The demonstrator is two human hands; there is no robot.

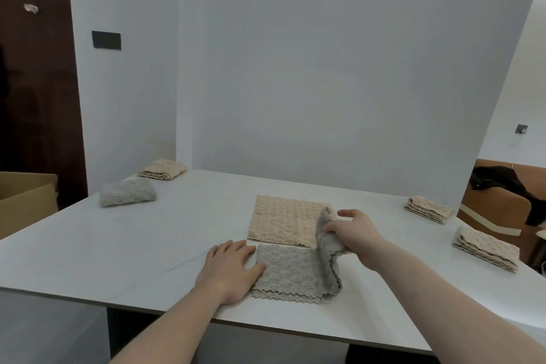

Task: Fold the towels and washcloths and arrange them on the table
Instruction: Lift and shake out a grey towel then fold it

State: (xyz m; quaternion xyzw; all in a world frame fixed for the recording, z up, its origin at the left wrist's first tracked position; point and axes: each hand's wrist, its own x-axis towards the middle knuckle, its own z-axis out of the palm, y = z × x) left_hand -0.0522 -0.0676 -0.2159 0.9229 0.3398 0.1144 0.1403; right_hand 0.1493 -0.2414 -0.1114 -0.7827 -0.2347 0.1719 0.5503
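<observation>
A grey washcloth (285, 273) lies at the near edge of the white table (118, 245), a little right of centre. The left hand (229, 270) rests flat on the cloth's left edge, fingers straight and spread, pressing it down. The right hand (353, 230) pinches the cloth's right side between thumb and fingers and holds it lifted, so that part stands up in a loose fold above the flat part.

Just beyond it, touching or nearly touching its far edge, a beige washcloth (283, 220) is spread flat and unfolded.

4 folded cloths sit well apart from the hands — a folded grey cloth (127, 192) at the far left, a folded beige cloth (162, 169) just behind it in the far-left corner, another folded beige one (428, 208) at the far right, and a folded beige stack (486, 248) nearer along the right edge.

Off the table to the left stands a cardboard box (28, 201); to the right, a dark garment (508, 186) hangs over a brown chair (499, 213).
</observation>
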